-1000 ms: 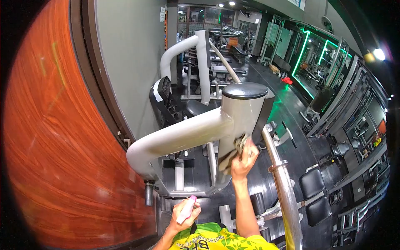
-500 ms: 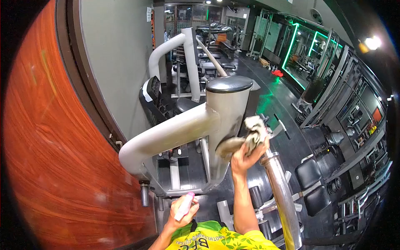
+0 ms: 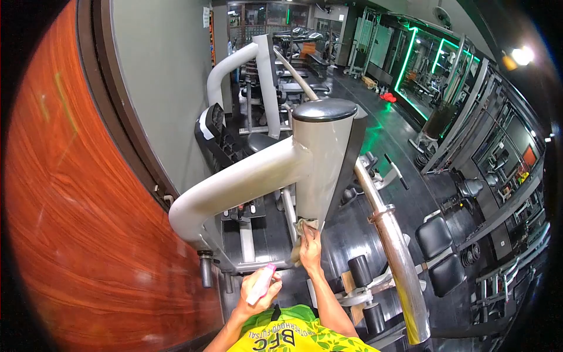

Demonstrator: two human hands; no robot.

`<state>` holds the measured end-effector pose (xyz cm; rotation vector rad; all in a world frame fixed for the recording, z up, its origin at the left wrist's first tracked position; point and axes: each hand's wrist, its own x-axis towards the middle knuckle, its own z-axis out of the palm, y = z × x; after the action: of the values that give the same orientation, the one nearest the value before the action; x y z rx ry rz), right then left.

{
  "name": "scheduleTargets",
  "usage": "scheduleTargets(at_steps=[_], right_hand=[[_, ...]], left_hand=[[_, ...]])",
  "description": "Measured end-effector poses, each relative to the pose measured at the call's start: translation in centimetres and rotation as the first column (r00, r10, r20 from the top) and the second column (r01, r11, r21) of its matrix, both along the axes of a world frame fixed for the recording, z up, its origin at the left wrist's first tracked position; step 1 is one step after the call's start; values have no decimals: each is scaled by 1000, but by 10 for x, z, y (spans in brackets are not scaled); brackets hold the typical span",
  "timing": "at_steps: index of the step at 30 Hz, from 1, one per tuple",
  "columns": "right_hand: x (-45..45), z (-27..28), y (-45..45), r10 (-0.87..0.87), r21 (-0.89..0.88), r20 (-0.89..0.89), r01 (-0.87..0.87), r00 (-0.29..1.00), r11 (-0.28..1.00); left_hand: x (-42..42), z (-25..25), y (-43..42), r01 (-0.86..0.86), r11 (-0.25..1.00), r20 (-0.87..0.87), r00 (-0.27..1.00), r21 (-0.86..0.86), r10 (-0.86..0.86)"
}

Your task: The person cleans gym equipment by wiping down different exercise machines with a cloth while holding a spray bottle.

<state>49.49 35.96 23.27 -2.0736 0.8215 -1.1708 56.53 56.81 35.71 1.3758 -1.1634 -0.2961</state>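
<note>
My left hand is wrapped round a small white bottle with a pink top, low in front of my yellow and green shirt. With fingers pressed together, my right hand holds a light cloth against the lower part of a thick grey machine post. Part of the cloth hangs below the fingers on the left side. The post has a glossy black oval cap, and a curved grey arm joins it from the left.
A metal bar slopes down right of the post. Black pads and weight machines stand on the dark floor further right. A reddish wooden panel fills the left side. Green light strips frame mirrors at the back right.
My right hand has moved down and left with the cloth, from beside the post onto its lower part. The bottle stays in my left hand. The view has shifted slightly.
</note>
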Motion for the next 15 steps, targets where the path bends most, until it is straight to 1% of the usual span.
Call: scheduleTargets(at_steps=[1,3,4,5,6,8,9,10,11,12,14,15], right_hand=[[-1,-1,1,-3,2,-3,3,1000,1000],[-2,9,-3,-37,-125,112,51,993,991],[3,35,-5,-67,-266,180,114,981,957],[10,60,-9,-83,-328,288,180,954,927],[17,87,-12,-89,-382,393,250,915,890],[30,152,-19,-104,-525,464,367,880,768],[37,178,-19,-140,-512,382,335,914,791],[44,194,-20,-172,-494,295,304,940,815],[53,196,-26,-165,-501,225,260,960,826],[60,177,-35,-247,-520,193,312,950,795],[54,153,-35,-293,-530,175,340,940,777],[47,139,-39,-231,-554,184,295,955,778]], left_hand=[[1,-4,0,14,999,-26,1000,-33,-15],[2,-4,1,2,999,-5,1000,-40,-3],[3,-3,3,-11,999,17,1000,-41,12],[1,4,8,16,999,-85,996,51,-12],[1,4,9,25,998,-87,996,53,-21],[3,2,10,23,999,-90,996,30,-20],[3,-2,8,29,999,-93,995,27,-27],[2,-8,6,-3,1000,-63,998,-27,1],[2,-11,5,-33,996,-34,999,-82,30],[0,-7,7,-27,996,-36,999,-85,24],[-3,5,12,34,999,-163,986,15,-31],[-2,-1,11,38,999,-159,987,14,-35]])
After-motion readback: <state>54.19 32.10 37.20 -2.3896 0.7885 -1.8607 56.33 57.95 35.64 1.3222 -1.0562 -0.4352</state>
